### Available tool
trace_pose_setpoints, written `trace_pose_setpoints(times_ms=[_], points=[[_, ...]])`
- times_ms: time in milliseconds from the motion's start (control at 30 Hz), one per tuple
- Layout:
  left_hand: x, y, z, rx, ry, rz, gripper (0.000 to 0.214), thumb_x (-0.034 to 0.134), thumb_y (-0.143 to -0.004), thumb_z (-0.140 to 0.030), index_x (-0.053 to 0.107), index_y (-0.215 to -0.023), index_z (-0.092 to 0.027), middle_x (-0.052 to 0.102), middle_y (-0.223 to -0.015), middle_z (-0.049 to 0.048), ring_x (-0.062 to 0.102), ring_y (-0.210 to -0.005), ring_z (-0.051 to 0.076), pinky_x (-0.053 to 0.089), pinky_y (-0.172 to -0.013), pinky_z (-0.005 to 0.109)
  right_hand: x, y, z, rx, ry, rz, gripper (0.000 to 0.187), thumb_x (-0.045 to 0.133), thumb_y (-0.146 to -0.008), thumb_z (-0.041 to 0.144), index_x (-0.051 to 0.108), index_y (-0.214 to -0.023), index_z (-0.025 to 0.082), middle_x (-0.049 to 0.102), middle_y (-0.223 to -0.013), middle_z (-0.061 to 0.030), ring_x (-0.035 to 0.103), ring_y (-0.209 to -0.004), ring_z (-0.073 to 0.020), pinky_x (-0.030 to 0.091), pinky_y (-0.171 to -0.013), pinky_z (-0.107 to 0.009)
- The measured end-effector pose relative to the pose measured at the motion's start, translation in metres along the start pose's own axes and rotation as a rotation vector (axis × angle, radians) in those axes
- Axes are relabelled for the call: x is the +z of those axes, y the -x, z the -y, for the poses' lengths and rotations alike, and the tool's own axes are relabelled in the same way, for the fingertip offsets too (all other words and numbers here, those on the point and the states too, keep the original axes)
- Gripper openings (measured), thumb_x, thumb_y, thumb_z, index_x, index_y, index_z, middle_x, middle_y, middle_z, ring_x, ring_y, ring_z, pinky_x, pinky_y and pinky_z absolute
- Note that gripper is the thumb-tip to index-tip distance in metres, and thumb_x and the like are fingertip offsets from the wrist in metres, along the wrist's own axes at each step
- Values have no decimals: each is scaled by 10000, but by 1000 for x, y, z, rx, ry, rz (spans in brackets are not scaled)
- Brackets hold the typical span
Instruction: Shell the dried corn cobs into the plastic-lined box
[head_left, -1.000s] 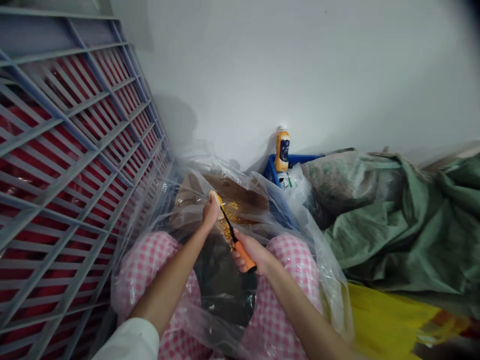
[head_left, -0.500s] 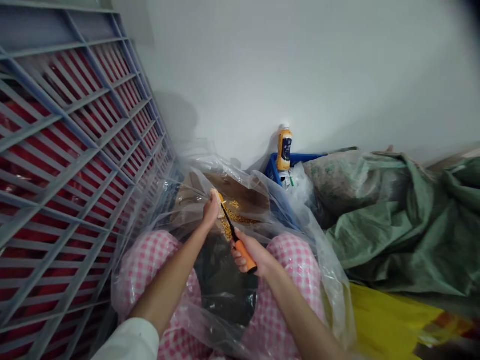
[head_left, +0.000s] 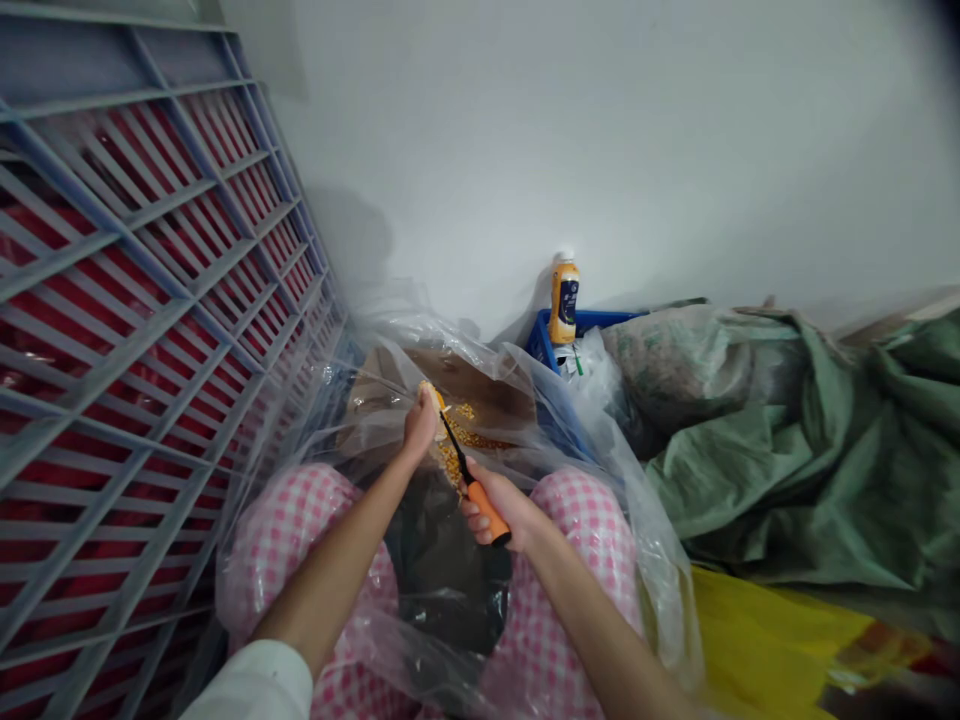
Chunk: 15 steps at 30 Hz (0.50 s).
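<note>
My left hand is wrapped round a corn cob, whose pale end and some yellow kernels show past the fingers. My right hand grips the orange handle of a tool with a dark, narrow shaft. The shaft's far end meets the cob beside my left fingers; its exact tip shape is too small to make out. Below and behind the hands, loose corn kernels lie on brown cardboard. Clear plastic sheeting spreads round the cardboard and over my knees.
A tall grey-blue plastic crate with red contents rises on the left. At the right, a bottle with yellow contents stands at a blue crate. Green tarpaulin and a yellow bag lie further right. A white wall closes the back.
The view has shifted slightly, so everything sits a little further left. Both hands keep their hold, and the tool's shaft stays against the cob.
</note>
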<state>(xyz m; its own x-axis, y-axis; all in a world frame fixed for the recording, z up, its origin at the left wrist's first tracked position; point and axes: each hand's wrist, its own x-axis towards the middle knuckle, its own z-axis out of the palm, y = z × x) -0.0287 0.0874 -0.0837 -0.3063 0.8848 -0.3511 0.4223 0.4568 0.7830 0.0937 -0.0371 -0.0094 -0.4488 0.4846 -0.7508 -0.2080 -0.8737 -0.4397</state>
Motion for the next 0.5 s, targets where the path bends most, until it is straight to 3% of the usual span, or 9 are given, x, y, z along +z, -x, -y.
trace_pose_setpoints(times_ms=[100, 300, 500], points=[[0, 1, 0, -2, 20, 12, 699, 163, -907, -598, 672, -997, -128, 679, -1110, 194, 601, -1124, 293, 452, -898, 339, -4, 4, 5, 12, -70, 80, 460, 141, -986, 484, 371, -709, 199, 337, -421, 87, 254, -261, -40, 199, -283, -118], [1, 0, -1, -11, 55, 13, 690, 168, -908, -599, 667, -980, -127, 676, -1125, 182, 590, -1145, 280, 447, -903, 316, 6, -18, -9, -206, 414, -312, 300, 275, -985, 401, 437, -838, 197, 432, -418, 78, 424, -267, -97, 375, -280, -184], [2, 0, 1, -31, 134, 40, 654, 207, -916, -579, 651, -1025, -112, 648, -1191, 180, 564, -1183, 273, 430, -936, 319, 2, -28, -16, -270, 560, -423, 278, 381, -953, 412, 482, -833, 183, 438, -385, 65, 464, -254, -126, 371, -256, -197]])
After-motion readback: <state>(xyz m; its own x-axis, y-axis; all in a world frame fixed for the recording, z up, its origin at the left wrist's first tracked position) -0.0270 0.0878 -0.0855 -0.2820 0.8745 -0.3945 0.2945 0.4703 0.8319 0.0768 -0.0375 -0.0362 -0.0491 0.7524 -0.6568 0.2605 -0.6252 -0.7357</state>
